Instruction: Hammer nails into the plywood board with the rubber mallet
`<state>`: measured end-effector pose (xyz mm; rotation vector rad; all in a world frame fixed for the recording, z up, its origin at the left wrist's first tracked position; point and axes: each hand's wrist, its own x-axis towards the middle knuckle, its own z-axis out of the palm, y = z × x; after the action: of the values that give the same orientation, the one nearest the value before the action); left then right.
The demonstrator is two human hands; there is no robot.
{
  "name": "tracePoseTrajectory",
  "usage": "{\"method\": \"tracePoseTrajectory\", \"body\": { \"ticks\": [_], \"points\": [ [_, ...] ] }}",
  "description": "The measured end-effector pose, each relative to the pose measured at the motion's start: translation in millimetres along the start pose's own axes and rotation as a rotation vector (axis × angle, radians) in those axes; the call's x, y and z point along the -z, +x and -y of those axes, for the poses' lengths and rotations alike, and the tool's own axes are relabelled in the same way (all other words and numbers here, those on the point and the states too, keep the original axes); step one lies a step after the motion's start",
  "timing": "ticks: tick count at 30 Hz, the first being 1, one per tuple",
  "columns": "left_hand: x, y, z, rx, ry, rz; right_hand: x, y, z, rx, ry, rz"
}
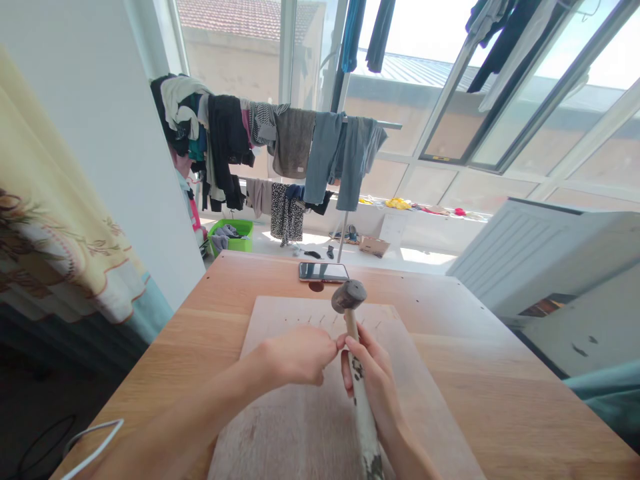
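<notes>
Careful, your right hand (373,377) grips the grey-headed, wooden-handled mallet (349,297) over the pale plywood board (280,427), and the pinched fingertips of your left hand (295,353) sit so close that a skewed blow could crush them.

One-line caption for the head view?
Right hand grips a grey-headed wooden-handled hammer over a pale wooden board with a row of nails, left hand pinched beside it.

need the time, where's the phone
In the head view the phone lies near the far edge of the table, centre, just beyond the board and hammer.
</notes>
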<state>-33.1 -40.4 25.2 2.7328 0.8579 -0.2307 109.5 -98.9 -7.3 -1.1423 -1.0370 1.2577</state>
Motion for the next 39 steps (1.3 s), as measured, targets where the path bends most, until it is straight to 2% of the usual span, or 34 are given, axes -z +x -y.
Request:
{"method": "tracePoseTrajectory", "body": {
  "ticks": [3, 6, 8, 10, 13, 16, 21, 25, 39],
  "points": [
    [-2.2, 1.1, 1.2, -0.039, 0.002, -0.018, -0.1, -0.2, 0.1, -0.002, -0.001, -0.008],
    [1.1, 1.7, 16.9, -0.086, -0.123, -0.056, 0.8, 0.5, -1.0, 0.007, 0.002, -0.009],
    [2.7, 0.9, 35.2, -0.100, -0.295, -0.167, 1.6, 0.9, -1.3, 0.006, 0.000, -0.008],
    [-0.5, -2.2, 56.4, -0.065, -0.479, -0.341, 1.7, 1.1, -0.9, -0.001, -0.005, -0.002],
    [-16.6, -10.9, 83.7, 0.090, -0.699, -0.590, 0.5, 0.7, 0.2, -0.004, -0.005, 0.011],
    [-37.0, -19.4, 96.9, 0.208, -0.826, -0.697, -1.8, 0.3, -0.3, -0.011, -0.001, 0.029],
    [-50.9, -20.5, 96.4, 0.213, -0.733, -0.761, -6.8, 0.1, -5.3, -0.036, -0.010, 0.074],
    [-51.4, -17.1, 95.2, 0.164, -0.702, -0.766, -11.4, 0.6, -8.3, -0.048, -0.018, 0.101],
    [-52.2, -17.4, 93.7, 0.169, -0.672, -0.740, -16.2, -1.1, -9.4, -0.037, -0.010, 0.165]
  ]
}}
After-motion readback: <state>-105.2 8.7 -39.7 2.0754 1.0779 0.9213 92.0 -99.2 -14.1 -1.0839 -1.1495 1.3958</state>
